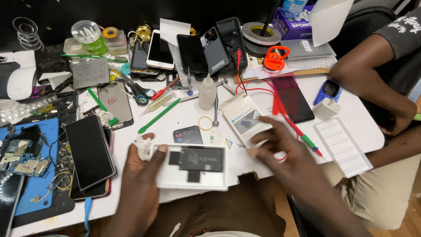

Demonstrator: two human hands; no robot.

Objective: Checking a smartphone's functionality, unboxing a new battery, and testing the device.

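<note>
Left hand [139,173] grips the short left end of a white phone back panel [193,167], thumb on top, a crumpled white wipe [143,148] pinched beside it. Panel's long axis runs left to right along the near table edge [109,204]. Right hand [280,147], fingers spread and motion-blurred, hovers just off the panel's right end; contact unclear
</note>
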